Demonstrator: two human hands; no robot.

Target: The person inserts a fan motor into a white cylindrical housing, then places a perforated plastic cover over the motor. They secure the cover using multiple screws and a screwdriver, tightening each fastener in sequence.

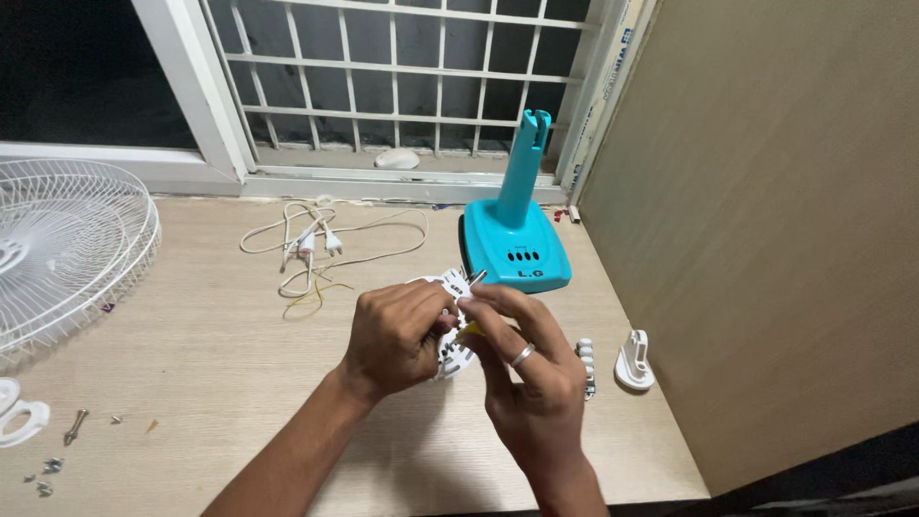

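Note:
Both hands meet over the middle of the wooden table point(191, 345). My left hand point(392, 335) grips a small white round plastic part point(452, 287) with slots and a thin wire on it. My right hand point(531, 373), with a ring on one finger, pinches the same part from the right; a small metal tip sticks up between the fingers. Something yellow shows under the fingers. Just behind the hands stands a teal fan base point(515, 244) with its upright neck.
A white wire fan guard point(57, 249) lies at the left edge. A white power cord with plug point(321, 239) coils behind. Screws point(75, 426) and white plastic pieces point(634, 362) lie scattered. A wooden panel point(766, 220) stands on the right, a barred window behind.

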